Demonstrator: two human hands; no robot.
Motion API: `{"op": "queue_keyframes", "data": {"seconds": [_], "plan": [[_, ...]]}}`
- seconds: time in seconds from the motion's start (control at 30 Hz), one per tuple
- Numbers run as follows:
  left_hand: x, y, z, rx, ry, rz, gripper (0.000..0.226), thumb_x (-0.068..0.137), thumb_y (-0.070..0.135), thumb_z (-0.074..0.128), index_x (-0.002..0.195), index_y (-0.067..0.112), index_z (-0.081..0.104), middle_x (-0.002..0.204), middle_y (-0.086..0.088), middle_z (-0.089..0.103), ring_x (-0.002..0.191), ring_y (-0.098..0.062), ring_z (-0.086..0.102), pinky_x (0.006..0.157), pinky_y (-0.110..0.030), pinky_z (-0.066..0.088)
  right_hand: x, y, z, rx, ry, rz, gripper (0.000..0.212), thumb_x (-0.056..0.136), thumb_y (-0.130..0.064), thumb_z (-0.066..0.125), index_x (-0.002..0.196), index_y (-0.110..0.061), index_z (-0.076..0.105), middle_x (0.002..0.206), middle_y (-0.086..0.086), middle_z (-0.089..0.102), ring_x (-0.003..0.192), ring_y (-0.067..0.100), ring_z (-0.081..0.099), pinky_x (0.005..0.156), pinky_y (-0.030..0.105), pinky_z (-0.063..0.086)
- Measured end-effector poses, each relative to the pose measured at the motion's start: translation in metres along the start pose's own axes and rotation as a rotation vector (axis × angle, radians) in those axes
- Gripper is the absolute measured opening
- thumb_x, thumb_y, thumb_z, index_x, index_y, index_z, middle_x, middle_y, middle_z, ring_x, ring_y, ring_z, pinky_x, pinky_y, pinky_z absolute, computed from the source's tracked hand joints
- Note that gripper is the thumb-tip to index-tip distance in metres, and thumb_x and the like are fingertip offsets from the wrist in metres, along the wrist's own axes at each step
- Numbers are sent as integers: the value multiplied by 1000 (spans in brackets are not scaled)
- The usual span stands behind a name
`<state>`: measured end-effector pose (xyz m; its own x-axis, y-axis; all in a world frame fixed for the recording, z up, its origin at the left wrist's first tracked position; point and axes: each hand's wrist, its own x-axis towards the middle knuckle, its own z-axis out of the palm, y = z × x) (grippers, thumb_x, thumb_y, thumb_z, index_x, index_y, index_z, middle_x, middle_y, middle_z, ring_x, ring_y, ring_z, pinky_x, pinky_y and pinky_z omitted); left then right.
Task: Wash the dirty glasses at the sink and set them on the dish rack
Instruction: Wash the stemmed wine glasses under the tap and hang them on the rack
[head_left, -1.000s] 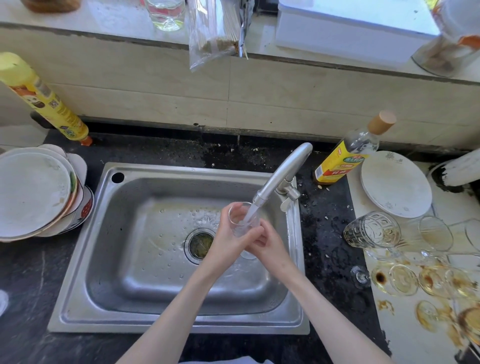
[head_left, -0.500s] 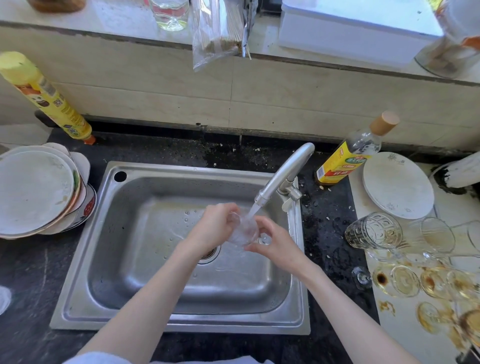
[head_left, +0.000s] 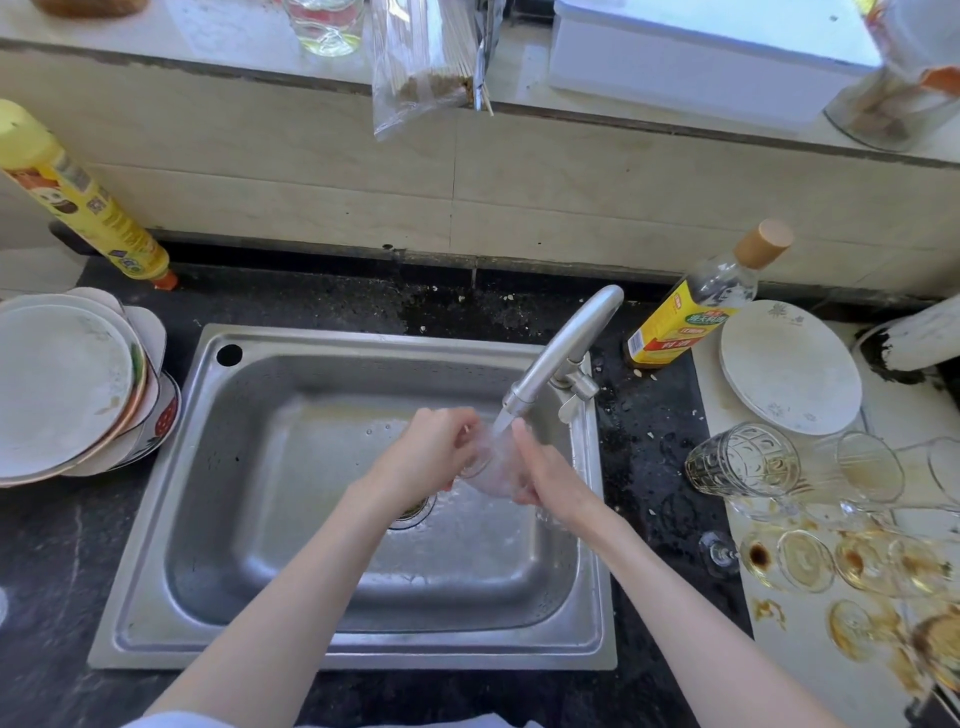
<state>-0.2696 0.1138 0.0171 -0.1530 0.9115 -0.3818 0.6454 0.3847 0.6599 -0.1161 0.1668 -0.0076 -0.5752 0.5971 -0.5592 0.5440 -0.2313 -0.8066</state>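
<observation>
Clear glass (head_left: 488, 470) sits between both hands at the frame's centre, under the faucet (head_left: 558, 358) stream. Left hand (head_left: 423, 457) curls its fingers round one end of it; right hand (head_left: 545, 475) cups the other side, fingers wrapped on it. Below them lies the steel sink (head_left: 249, 519) with its drain partly hidden. Dirty glasses (head_left: 810, 519) crowd the tabletop (head_left: 52, 561) at the right edge, some lying on their sides, beside a white plate (head_left: 789, 366). Stacked plates (head_left: 67, 384) rest at the left.
</observation>
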Motion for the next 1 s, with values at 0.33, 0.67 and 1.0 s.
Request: {"op": "queue_keyframes", "data": {"seconds": [0.33,0.67,1.0], "plan": [[-1,-14,13,-167,149,-198,26,94,27,50,74,12,59,63,-6,66,51,-12,58,51,-15,40,1,5,11,-98,128,-64,74,77,-79,23,117,-23,50,106,-2,62,97,15,58,86,34,43],[-9,-14,14,-121,-277,363,25,86,1,59,103,18,63,96,13,64,91,0,59,84,-23,48,7,-6,-1,207,-103,205,69,98,-55,9,79,-15,62,42,1,49,34,10,29,40,22,9],[-5,-7,9,-375,-90,149,21,76,5,72,72,21,59,69,11,64,65,-1,59,68,-25,48,3,-8,12,32,29,30,55,94,-57,24,102,-9,49,83,-3,55,65,1,49,61,19,37]]}}
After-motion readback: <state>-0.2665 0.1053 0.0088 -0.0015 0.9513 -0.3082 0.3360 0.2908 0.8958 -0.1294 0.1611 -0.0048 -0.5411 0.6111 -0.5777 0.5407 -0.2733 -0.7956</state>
